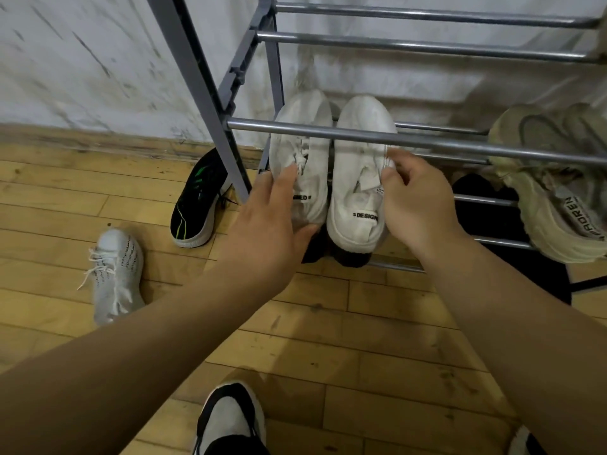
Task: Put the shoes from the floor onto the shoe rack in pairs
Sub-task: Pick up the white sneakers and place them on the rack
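Two white shoes with a "DESIGNED" heel tab sit side by side, toes to the wall, on a low tier of the metal shoe rack. My left hand holds the heel side of the left white shoe, fingers along it and thumb under the heel. My right hand pinches the collar of the right white shoe. On the floor lie a black shoe with green stripes, a white knit shoe and a black-and-white shoe.
A beige chunky pair rests on the rack's right side. Dark shoes sit on the tier below the white pair. The rack's grey post stands left of my left hand. Wooden floor runs to a scuffed white wall.
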Motion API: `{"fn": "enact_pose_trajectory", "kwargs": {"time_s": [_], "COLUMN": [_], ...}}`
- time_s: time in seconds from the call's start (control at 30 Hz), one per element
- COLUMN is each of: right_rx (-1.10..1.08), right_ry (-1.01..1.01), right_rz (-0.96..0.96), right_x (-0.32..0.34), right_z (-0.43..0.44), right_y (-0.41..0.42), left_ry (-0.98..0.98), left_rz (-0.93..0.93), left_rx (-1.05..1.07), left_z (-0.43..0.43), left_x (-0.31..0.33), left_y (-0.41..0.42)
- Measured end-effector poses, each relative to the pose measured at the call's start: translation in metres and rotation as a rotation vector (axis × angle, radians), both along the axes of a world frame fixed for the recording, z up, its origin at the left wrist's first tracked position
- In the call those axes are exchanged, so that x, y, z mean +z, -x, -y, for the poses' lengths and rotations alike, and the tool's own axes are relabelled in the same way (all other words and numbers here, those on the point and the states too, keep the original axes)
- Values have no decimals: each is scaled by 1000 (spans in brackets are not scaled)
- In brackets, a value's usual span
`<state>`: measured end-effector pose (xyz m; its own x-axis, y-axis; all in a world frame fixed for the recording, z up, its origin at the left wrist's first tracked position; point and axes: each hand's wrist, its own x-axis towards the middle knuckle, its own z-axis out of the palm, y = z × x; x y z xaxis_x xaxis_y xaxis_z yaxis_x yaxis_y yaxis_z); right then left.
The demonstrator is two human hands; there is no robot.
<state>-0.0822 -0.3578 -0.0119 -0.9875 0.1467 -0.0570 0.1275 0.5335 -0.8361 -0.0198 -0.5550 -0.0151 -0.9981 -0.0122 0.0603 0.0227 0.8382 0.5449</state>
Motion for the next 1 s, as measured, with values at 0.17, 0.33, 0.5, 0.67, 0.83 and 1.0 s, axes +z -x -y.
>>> {"fn": "enact_pose_trajectory", "kwargs": {"time_s": [0.17, 0.33, 0.5, 0.67, 0.83, 1.0], "right_rx": [8, 133, 400, 706, 900, 948], "right_ry": [-101, -229, -456, -323, -328, -274], "right_rz": [-37, -119, -346, -67, 183, 295], "right_x": [-5, 4, 0, -27, -48, -62], "right_z": [-1, -2, 29, 91, 149, 172], "right_y": [-20, -47, -112, -131, -125, -119], "left_ry": [36, 9, 84, 240, 148, -42], "left_rz": [49, 34, 219, 406, 580, 535], "left_rx": [-26, -5, 250, 526, 705, 652], "left_z": [6, 32, 100, 180, 233, 234], "left_x": [1, -7, -47, -98, -131, -139], "left_y": [-12, -47, -94, -134, -140, -127]}}
